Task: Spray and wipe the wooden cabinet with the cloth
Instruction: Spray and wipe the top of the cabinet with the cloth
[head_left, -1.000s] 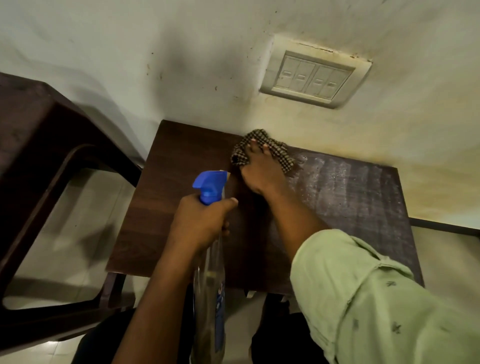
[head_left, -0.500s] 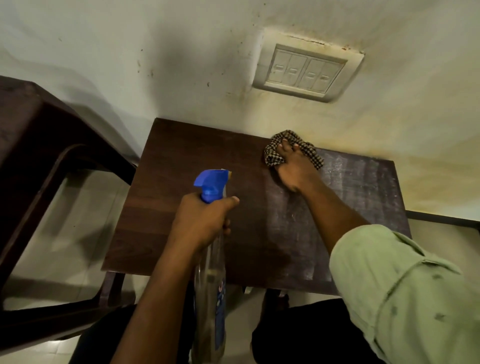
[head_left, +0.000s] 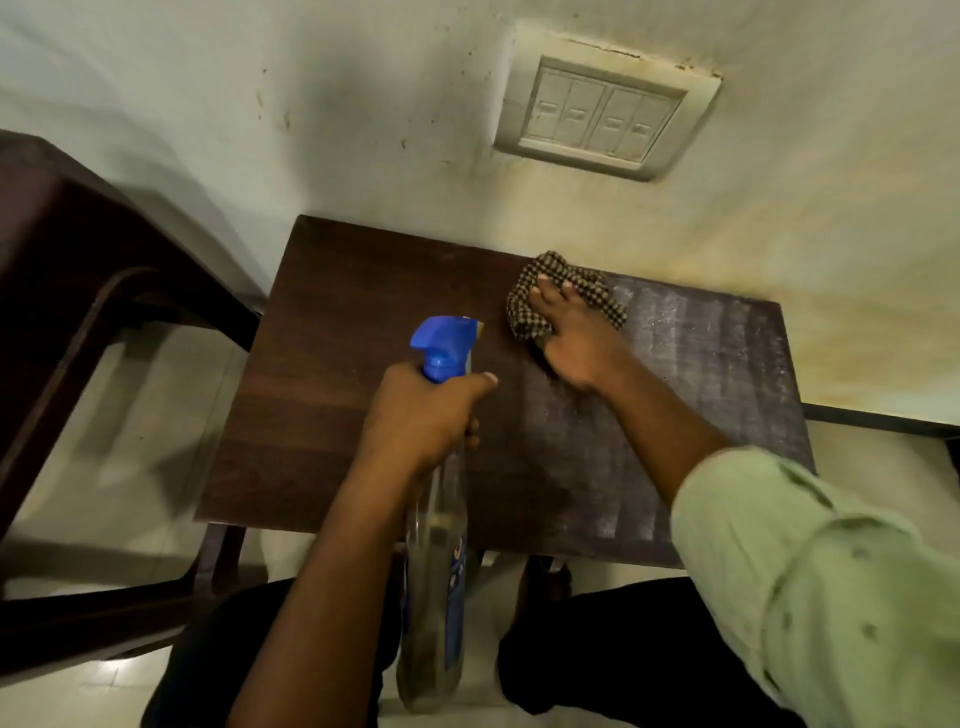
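Two hands over the cabinet (head_left: 363, 338): one grips the bottle (head_left: 436, 545), one presses the cloth (head_left: 524, 317).
Left hand (head_left: 421, 415) is wrapped round the bottle's neck under the blue trigger; the clear body hangs toward the lower edge, contents unclear. Right hand (head_left: 571, 338) lies flat, fingers spread, on the cloth at upper centre near the cabinet's wall edge; bare wood lies left, streaked wood right.

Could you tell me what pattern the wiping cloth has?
The cloth has a small dark-and-light check, clearest in the head view.
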